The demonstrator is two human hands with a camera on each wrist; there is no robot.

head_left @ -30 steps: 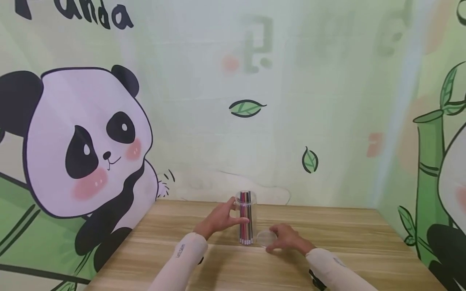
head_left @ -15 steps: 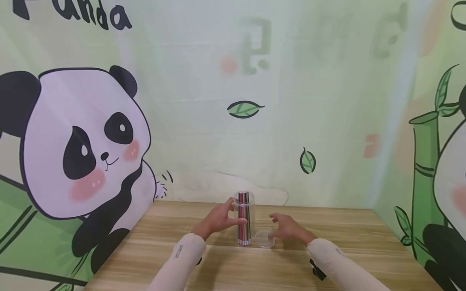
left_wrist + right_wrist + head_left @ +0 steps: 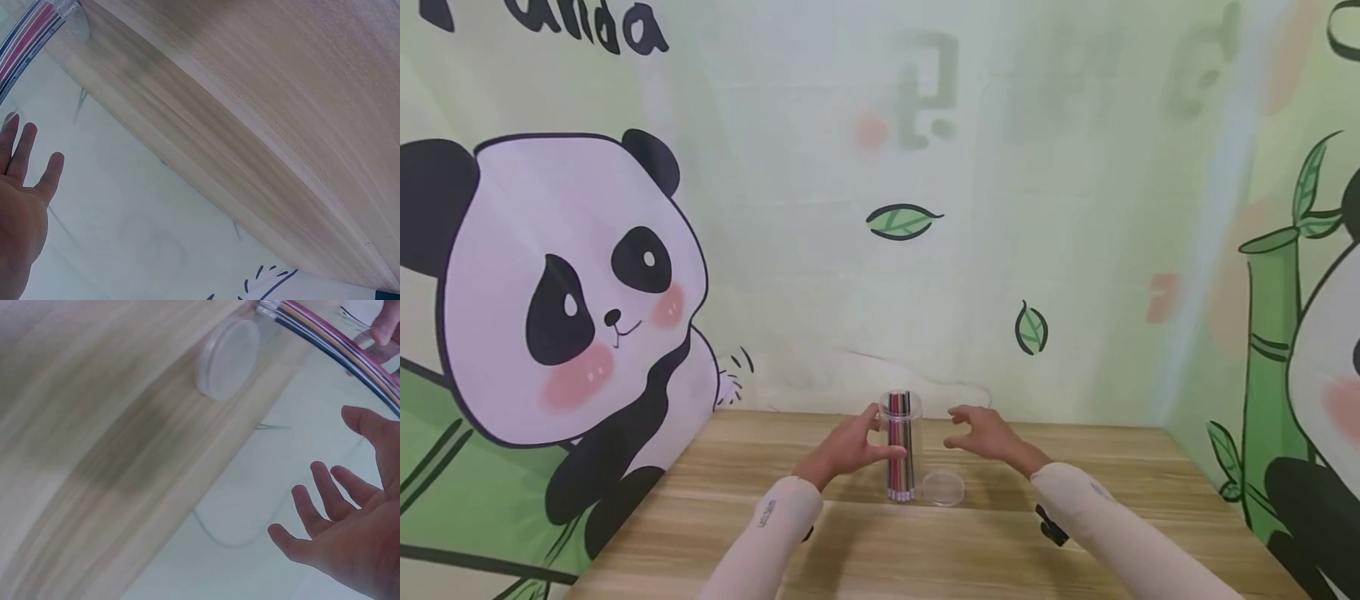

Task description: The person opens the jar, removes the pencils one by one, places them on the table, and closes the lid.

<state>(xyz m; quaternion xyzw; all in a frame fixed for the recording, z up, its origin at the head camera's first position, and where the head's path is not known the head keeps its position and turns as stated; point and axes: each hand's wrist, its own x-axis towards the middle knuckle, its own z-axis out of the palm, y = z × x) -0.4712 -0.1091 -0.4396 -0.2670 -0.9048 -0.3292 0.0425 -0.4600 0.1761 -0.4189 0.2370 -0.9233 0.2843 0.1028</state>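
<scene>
A clear plastic tube [image 3: 917,442], packed with slim pencils [image 3: 900,483] in several colours, stands upright on the wooden table. My left hand [image 3: 847,447] grips it from the left, thumb across the front; the other fingers are partly hidden behind. Just right of the tube's base lies a round clear lid [image 3: 943,489], off the tube, which the right wrist view shows too. My right hand [image 3: 987,432] hovers right of the tube, fingers spread and loosely bent, touching nothing. In the left wrist view the pencils [image 3: 28,47] appear at the top left corner.
The wooden table [image 3: 1045,542] ends at a back edge against a fabric backdrop [image 3: 805,275] printed with pandas, leaves and bamboo. Nothing else stands on the visible tabletop.
My right hand has let go of the lid, leaving it on the table, and has risen up and back toward the tube's upper part. The left hand keeps its hold.
</scene>
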